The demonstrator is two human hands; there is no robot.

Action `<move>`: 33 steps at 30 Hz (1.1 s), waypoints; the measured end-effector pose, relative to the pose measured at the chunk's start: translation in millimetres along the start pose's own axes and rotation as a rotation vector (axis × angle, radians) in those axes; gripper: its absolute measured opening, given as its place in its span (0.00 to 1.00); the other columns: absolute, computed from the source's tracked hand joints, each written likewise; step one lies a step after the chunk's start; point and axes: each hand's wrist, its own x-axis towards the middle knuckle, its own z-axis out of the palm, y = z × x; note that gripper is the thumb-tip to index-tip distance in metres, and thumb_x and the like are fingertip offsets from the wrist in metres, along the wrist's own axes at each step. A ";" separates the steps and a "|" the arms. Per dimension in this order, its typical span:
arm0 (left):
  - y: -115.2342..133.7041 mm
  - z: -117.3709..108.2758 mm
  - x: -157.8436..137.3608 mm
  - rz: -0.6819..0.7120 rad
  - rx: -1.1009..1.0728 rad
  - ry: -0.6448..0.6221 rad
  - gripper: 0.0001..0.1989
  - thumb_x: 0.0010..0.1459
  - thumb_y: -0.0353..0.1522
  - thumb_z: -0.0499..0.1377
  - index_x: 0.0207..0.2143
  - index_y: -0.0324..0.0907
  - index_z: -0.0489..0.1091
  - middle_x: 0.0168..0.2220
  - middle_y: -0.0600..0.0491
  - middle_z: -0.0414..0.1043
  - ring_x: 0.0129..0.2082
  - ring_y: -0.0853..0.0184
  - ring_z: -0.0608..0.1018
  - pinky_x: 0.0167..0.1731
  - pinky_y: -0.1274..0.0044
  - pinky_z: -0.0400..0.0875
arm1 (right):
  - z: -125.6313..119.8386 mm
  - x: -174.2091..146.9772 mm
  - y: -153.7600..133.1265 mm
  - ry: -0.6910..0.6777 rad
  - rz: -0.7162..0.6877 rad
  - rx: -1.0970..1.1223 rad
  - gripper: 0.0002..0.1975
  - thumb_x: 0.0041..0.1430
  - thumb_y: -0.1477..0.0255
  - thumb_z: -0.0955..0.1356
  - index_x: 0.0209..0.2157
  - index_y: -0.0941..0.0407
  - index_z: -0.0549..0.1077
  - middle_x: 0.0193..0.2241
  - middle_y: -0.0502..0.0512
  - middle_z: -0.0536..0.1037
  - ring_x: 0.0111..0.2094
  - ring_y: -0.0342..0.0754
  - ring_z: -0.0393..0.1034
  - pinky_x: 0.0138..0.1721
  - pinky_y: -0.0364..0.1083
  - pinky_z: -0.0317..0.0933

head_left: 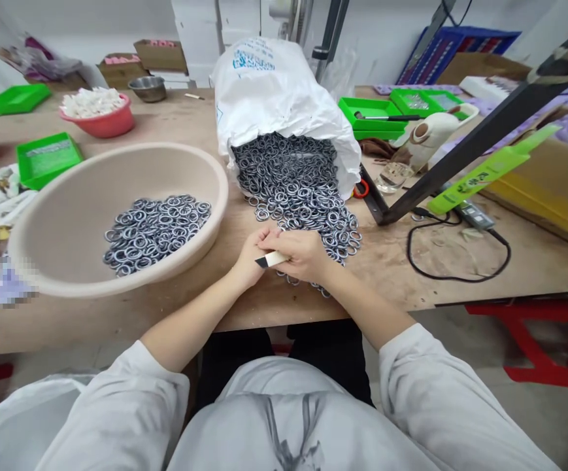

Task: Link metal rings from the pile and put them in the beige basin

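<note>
My right hand point(304, 252) is closed round a short cream-coloured stick point(276, 258) with a dark slanted end, which points to the left. My left hand point(253, 256) meets it with fingers curled together; what they pinch, if anything, is hidden. Both hands are just above the front of a heap of grey metal rings point(308, 206). The heap spills out of a white sack point(274, 98) lying with its mouth towards me. To the left, a wide beige basin point(68, 196) holds a pile of similar rings point(159, 229).
A slanting dark metal bar point(460, 150) rises at the right, beside a black cable point(440, 278) and a lime-green packet point(489, 171). Green trays point(51, 160), a red bowl point(100, 124) of white pieces and a metal bowl point(147, 89) stand at the left.
</note>
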 end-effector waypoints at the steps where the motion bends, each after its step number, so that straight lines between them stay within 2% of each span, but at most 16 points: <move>1: -1.1 -0.8 0.5 0.007 0.033 -0.002 0.19 0.52 0.45 0.65 0.24 0.40 0.65 0.21 0.58 0.62 0.22 0.74 0.62 0.24 0.79 0.58 | -0.9 -0.7 -1.3 -0.015 0.002 -0.005 0.11 0.63 0.64 0.67 0.33 0.53 0.79 0.28 0.53 0.79 0.29 0.45 0.72 0.33 0.43 0.62; 4: -2.5 -6.1 2.5 0.085 0.179 0.012 0.20 0.56 0.46 0.62 0.22 0.41 0.64 0.20 0.59 0.60 0.22 0.73 0.61 0.24 0.79 0.56 | -4.8 -2.6 -1.4 0.056 0.116 0.019 0.13 0.63 0.62 0.68 0.28 0.54 0.76 0.22 0.50 0.75 0.24 0.43 0.66 0.29 0.43 0.59; 6: -2.5 -9.9 3.5 0.144 0.274 0.032 0.20 0.58 0.45 0.60 0.23 0.41 0.64 0.21 0.58 0.60 0.23 0.72 0.61 0.25 0.78 0.56 | -5.4 -3.9 -0.3 0.032 0.131 0.053 0.10 0.62 0.63 0.69 0.32 0.54 0.78 0.26 0.51 0.77 0.27 0.43 0.68 0.31 0.43 0.60; 9: -2.1 -12.8 3.7 0.170 0.423 0.051 0.19 0.60 0.44 0.59 0.23 0.41 0.64 0.21 0.57 0.61 0.24 0.71 0.62 0.25 0.77 0.55 | -2.5 -5.9 0.7 -0.072 0.083 0.056 0.07 0.61 0.66 0.69 0.33 0.53 0.78 0.27 0.51 0.78 0.27 0.44 0.69 0.31 0.43 0.60; 12: -2.1 -13.1 4.0 0.161 0.482 0.043 0.18 0.60 0.43 0.58 0.23 0.41 0.65 0.21 0.57 0.62 0.24 0.71 0.63 0.26 0.77 0.55 | -0.2 -7.4 1.9 -0.025 0.095 -0.021 0.09 0.60 0.66 0.69 0.29 0.54 0.77 0.22 0.49 0.73 0.24 0.43 0.64 0.28 0.43 0.56; 15: -1.8 -13.4 5.0 0.165 0.491 0.030 0.16 0.62 0.42 0.56 0.26 0.41 0.67 0.23 0.56 0.63 0.25 0.70 0.64 0.26 0.77 0.56 | -1.2 -8.0 3.7 0.004 0.006 -0.050 0.08 0.61 0.68 0.68 0.31 0.54 0.78 0.23 0.50 0.73 0.23 0.42 0.64 0.27 0.42 0.55; 17: -0.8 -14.2 5.4 0.184 0.570 0.043 0.15 0.63 0.41 0.55 0.27 0.41 0.67 0.23 0.56 0.64 0.25 0.69 0.64 0.27 0.76 0.56 | -2.9 -7.9 4.2 0.005 -0.066 -0.050 0.10 0.62 0.69 0.68 0.27 0.54 0.77 0.21 0.49 0.71 0.22 0.42 0.62 0.25 0.42 0.53; 19: 1.0 -15.4 4.9 0.236 0.715 0.056 0.14 0.64 0.39 0.54 0.28 0.41 0.68 0.25 0.55 0.67 0.27 0.68 0.66 0.28 0.75 0.56 | -4.2 -7.4 3.4 0.020 -0.074 -0.090 0.11 0.62 0.69 0.68 0.26 0.54 0.77 0.21 0.50 0.70 0.22 0.42 0.62 0.25 0.43 0.53; 21: 3.1 -16.8 3.6 0.314 0.848 0.043 0.13 0.64 0.37 0.54 0.28 0.41 0.69 0.27 0.53 0.70 0.29 0.67 0.68 0.30 0.75 0.57 | -4.3 -6.3 0.9 0.005 -0.054 -0.164 0.10 0.63 0.69 0.66 0.34 0.54 0.80 0.24 0.52 0.74 0.25 0.43 0.66 0.27 0.43 0.56; 23: 5.1 -18.0 2.1 0.368 0.926 0.022 0.12 0.64 0.36 0.54 0.28 0.42 0.68 0.29 0.52 0.71 0.31 0.65 0.70 0.31 0.74 0.57 | -2.9 -4.7 -2.4 -0.053 -0.065 -0.228 0.13 0.64 0.69 0.65 0.45 0.53 0.80 0.29 0.53 0.76 0.29 0.45 0.69 0.30 0.43 0.59; 25: 6.5 -18.8 1.2 0.370 0.965 0.010 0.12 0.64 0.35 0.55 0.27 0.42 0.68 0.29 0.52 0.72 0.31 0.65 0.70 0.31 0.74 0.57 | -1.1 -3.6 -5.3 -0.093 -0.100 -0.261 0.15 0.65 0.69 0.64 0.48 0.53 0.79 0.30 0.53 0.77 0.30 0.45 0.70 0.30 0.43 0.59; 26: 6.8 -19.1 1.2 0.361 0.990 0.014 0.12 0.64 0.35 0.55 0.27 0.42 0.68 0.29 0.52 0.72 0.31 0.64 0.71 0.31 0.73 0.57 | -0.5 -3.4 -6.3 -0.102 -0.123 -0.261 0.14 0.65 0.69 0.64 0.46 0.53 0.79 0.29 0.53 0.76 0.30 0.45 0.69 0.30 0.43 0.58; 28: 7.2 -19.3 1.7 0.356 1.057 0.042 0.12 0.64 0.36 0.54 0.28 0.42 0.69 0.29 0.51 0.73 0.31 0.63 0.71 0.31 0.73 0.58 | -0.7 -3.9 -7.1 -0.107 -0.154 -0.244 0.12 0.66 0.68 0.65 0.35 0.53 0.80 0.25 0.51 0.74 0.27 0.44 0.66 0.28 0.43 0.56; 30: 7.3 -19.3 2.4 0.372 1.124 0.082 0.13 0.65 0.37 0.53 0.30 0.42 0.71 0.30 0.49 0.73 0.33 0.61 0.72 0.33 0.72 0.59 | -2.7 -5.1 -6.6 -0.125 -0.154 -0.225 0.15 0.65 0.66 0.66 0.25 0.54 0.76 0.22 0.51 0.72 0.25 0.43 0.64 0.26 0.44 0.54; 31: 7.4 -19.2 2.6 0.380 1.150 0.097 0.13 0.66 0.37 0.53 0.30 0.42 0.72 0.30 0.48 0.74 0.34 0.60 0.73 0.33 0.72 0.59 | -4.1 -5.7 -6.3 -0.130 -0.144 -0.225 0.16 0.64 0.65 0.66 0.23 0.54 0.74 0.22 0.51 0.71 0.24 0.43 0.63 0.26 0.44 0.53; 33: 7.8 -18.6 2.6 0.378 1.189 0.101 0.13 0.66 0.37 0.53 0.32 0.42 0.72 0.32 0.47 0.74 0.36 0.59 0.74 0.34 0.71 0.60 | -6.6 -6.4 -6.8 -0.120 -0.118 -0.236 0.13 0.63 0.66 0.66 0.26 0.54 0.75 0.23 0.51 0.72 0.25 0.43 0.64 0.26 0.44 0.53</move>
